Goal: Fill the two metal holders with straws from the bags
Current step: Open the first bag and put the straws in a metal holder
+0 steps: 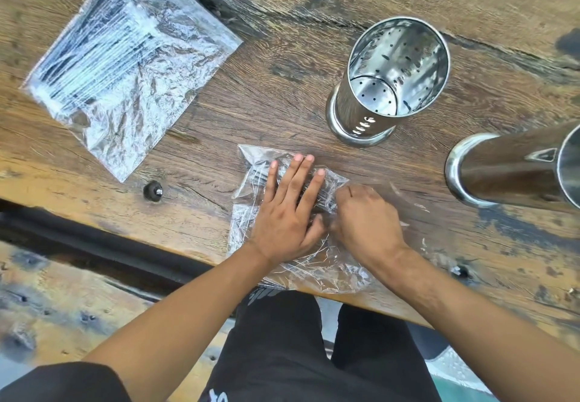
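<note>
Left hand (287, 210): palm down, fingers spread flat, pressing the near bag (251, 166) against the wooden table (282, 97).
Right hand (364, 216): curled into a fist at the bag's right side, blurred; whether it pinches the plastic cannot be told.
Far bag (125, 56): upper left, dark straws inside.
Holders: perforated holder (386, 81) upright and empty; second holder (514, 169) at right edge.

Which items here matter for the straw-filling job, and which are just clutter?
Part of the job:
- near bag, under both hands
- far bag of straws, upper left
- empty metal holder
- second metal holder, right edge, partly cut off
- left hand, flat on the near bag
- right hand, closed on its plastic

Just there:
- dark bolt heads in the wooden table
</note>
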{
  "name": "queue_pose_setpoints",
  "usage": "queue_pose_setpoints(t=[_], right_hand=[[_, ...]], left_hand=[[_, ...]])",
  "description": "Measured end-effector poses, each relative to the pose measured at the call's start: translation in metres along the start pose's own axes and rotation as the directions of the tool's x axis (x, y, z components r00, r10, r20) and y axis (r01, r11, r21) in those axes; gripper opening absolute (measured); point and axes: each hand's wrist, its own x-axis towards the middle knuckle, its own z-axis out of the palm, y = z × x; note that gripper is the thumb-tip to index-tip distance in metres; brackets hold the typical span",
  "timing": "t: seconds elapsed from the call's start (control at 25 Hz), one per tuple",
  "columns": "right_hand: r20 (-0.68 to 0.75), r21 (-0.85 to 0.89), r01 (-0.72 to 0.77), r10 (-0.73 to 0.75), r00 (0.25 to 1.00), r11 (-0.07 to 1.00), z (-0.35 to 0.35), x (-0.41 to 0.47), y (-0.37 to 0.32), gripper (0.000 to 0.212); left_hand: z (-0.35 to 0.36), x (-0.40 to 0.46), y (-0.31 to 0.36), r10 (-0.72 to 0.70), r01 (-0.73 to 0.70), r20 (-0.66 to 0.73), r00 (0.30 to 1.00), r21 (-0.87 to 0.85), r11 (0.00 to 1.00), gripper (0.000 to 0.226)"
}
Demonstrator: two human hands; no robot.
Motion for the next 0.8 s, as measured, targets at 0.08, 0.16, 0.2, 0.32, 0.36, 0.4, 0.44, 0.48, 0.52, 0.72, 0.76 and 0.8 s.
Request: queue_pose_setpoints(t=[0.08, 0.16, 0.2, 0.32, 0.36, 0.4, 0.44, 0.48, 0.52, 0.72, 0.76, 0.8], right_hand=[[-0.064, 0.056, 0.038, -0.034, 0.997, 0.998, 0.003, -0.005, 0.002, 0.037], [-0.099, 0.119, 0.052, -0.041, 0.994, 0.992, 0.006, -0.009, 0.003, 0.036], [-0.093, 0.132, 0.055, -0.043, 0.995, 0.99, 0.007, -0.009, 0.003, 0.033], [-0.09, 0.112, 0.079, -0.069, 0.994, 0.991, 0.008, -0.007, 0.002, 0.027], [-0.099, 0.1, 0.082, -0.072, 0.992, 0.992, 0.007, -0.007, 0.001, 0.028], [-0.104, 0.09, 0.078, -0.068, 0.992, 0.993, 0.007, -0.006, 0.0, 0.029], [-0.1, 0.083, 0.067, -0.059, 0.993, 0.994, 0.006, -0.005, -0.001, 0.031], [-0.091, 0.076, 0.056, -0.049, 0.995, 0.996, 0.005, -0.005, -0.003, 0.033], [-0.077, 0.065, 0.045, -0.04, 0.996, 0.997, 0.005, -0.004, -0.005, 0.034], [-0.035, -0.038, 0.009, -0.01, 0.999, 0.999, -0.002, -0.007, -0.009, 0.026], [-0.015, -0.068, -0.007, 0.006, 1.0, 0.998, -0.004, -0.008, -0.01, 0.023], [-0.004, -0.09, -0.022, 0.022, 1.0, 0.996, -0.006, -0.008, -0.012, 0.023]], left_hand=[[-0.003, -0.001, -0.002, 0.003, -0.006, -0.047, 0.999, -0.067, 0.998, 0.077], [-0.004, -0.001, -0.003, -0.001, -0.006, -0.079, 0.997, -0.095, 0.995, 0.078], [-0.004, -0.001, -0.003, -0.002, -0.007, -0.085, 0.996, -0.097, 0.995, 0.077], [-0.002, -0.002, -0.002, -0.005, -0.002, -0.077, 0.997, -0.081, 0.997, 0.076], [-0.002, -0.002, -0.002, -0.012, 0.007, -0.068, 0.998, -0.074, 0.997, 0.076], [-0.001, -0.002, -0.003, -0.021, 0.017, -0.059, 0.998, -0.068, 0.998, 0.076], [0.0, -0.002, -0.003, -0.029, 0.025, -0.05, 0.998, -0.064, 0.998, 0.076], [0.0, -0.002, -0.003, -0.036, 0.034, -0.042, 0.998, -0.06, 0.998, 0.076], [0.0, -0.002, -0.003, -0.042, 0.04, -0.034, 0.999, -0.057, 0.998, 0.076], [-0.003, -0.002, -0.002, -0.058, 0.058, 0.002, 0.998, -0.04, 0.997, 0.078], [-0.003, -0.002, -0.001, -0.06, 0.061, 0.014, 0.998, -0.031, 0.998, 0.079], [-0.003, -0.001, -0.001, -0.063, 0.064, 0.028, 0.998, -0.02, 0.998, 0.08]])
